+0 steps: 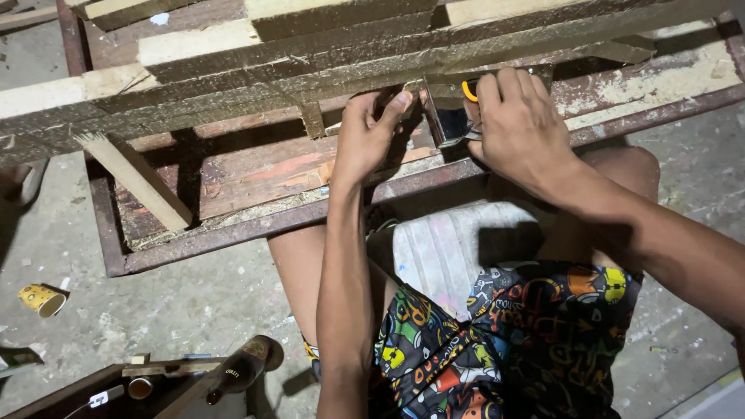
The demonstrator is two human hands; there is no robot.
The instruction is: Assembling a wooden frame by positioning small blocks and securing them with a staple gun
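A frame of long rough wooden slats [326,66] lies across a rusty metal frame [256,225]. My left hand [365,140] grips the lower edge of the front wooden slat, thumb pointing up against its face. Just to the right, my right hand [516,124] is closed over a shiny metal tool [446,120] with an orange part [469,91], pressed against the same slat. The hand covers most of the tool, so its kind is unclear. Both hands are about a hand's width apart.
I sit on a white tub [446,248] in patterned shorts, knees under the metal frame. A loose wooden stick [140,180] leans in the frame at left. On the concrete floor are a yellow paper cup [43,299], a dark bottle [240,368] and a wooden box [116,388].
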